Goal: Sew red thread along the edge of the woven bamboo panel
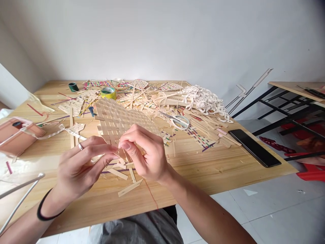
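Note:
A pale woven bamboo sheet point(119, 117) is held up at a tilt over the table, its near edge at my fingertips. My left hand point(82, 164), with a ring and a black wrist band, pinches at that edge between thumb and fingers. Right beside it, my right hand point(148, 150) is closed, thumb against a curled index finger, on the same edge. From under the right hand a thin red thread point(151, 194) hangs past the table's edge. A white ribbon point(73, 132) runs behind my left hand. Exactly what lies between the fingertips is hidden.
Loose bamboo strips point(130, 188) lie below my hands. Behind are scissors point(180, 122), yellow tape point(108, 93), a green spool point(73, 87) and a heap of white ribbon point(203, 98). A black phone point(254, 147) rests at the right edge, a pink box point(22, 135) at left.

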`<state>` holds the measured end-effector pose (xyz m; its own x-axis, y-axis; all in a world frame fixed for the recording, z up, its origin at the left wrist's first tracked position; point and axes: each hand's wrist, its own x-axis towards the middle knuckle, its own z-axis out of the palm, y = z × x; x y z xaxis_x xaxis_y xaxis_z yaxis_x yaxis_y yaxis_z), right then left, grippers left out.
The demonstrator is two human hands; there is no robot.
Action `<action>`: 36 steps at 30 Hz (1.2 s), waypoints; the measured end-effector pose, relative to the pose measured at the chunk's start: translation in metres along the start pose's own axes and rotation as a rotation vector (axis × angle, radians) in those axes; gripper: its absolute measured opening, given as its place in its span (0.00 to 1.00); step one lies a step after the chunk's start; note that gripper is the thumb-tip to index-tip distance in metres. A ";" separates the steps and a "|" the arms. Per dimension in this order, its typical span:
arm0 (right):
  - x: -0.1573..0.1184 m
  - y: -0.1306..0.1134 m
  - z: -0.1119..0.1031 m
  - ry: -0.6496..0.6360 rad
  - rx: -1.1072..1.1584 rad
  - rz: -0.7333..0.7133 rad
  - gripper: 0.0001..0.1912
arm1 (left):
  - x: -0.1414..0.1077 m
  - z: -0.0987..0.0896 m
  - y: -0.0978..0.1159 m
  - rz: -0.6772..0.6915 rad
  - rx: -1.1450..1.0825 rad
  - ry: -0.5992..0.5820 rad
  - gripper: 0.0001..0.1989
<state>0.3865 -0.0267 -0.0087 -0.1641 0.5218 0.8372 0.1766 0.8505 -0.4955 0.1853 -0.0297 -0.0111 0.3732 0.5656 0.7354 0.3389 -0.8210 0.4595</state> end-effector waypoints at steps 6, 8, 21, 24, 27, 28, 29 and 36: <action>0.001 0.001 0.000 -0.021 0.061 -0.018 0.10 | 0.000 0.002 -0.001 -0.008 0.000 0.005 0.18; 0.001 0.000 -0.001 -0.029 0.063 -0.004 0.10 | 0.000 0.002 -0.001 -0.005 -0.001 0.006 0.18; 0.000 0.000 -0.001 -0.003 -0.019 0.029 0.11 | 0.000 0.002 0.000 0.017 0.055 -0.007 0.15; 0.000 0.001 -0.001 -0.011 0.000 0.025 0.11 | 0.001 0.001 0.001 -0.003 0.051 -0.005 0.14; 0.000 0.001 -0.001 -0.023 0.008 0.051 0.11 | 0.000 0.002 0.000 -0.037 0.026 0.001 0.15; 0.000 0.001 -0.001 -0.023 0.012 0.060 0.11 | -0.001 0.003 0.000 -0.047 0.012 -0.001 0.15; 0.001 0.000 -0.001 -0.022 0.019 0.065 0.11 | -0.002 0.003 0.000 -0.057 -0.006 0.000 0.15; 0.001 -0.002 -0.005 -0.013 0.085 0.129 0.09 | -0.008 0.011 -0.002 -0.216 -0.276 0.144 0.18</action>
<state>0.3906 -0.0279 -0.0055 -0.1579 0.6277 0.7623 0.1147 0.7784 -0.6172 0.1916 -0.0319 -0.0237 0.1870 0.7273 0.6603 0.1434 -0.6852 0.7141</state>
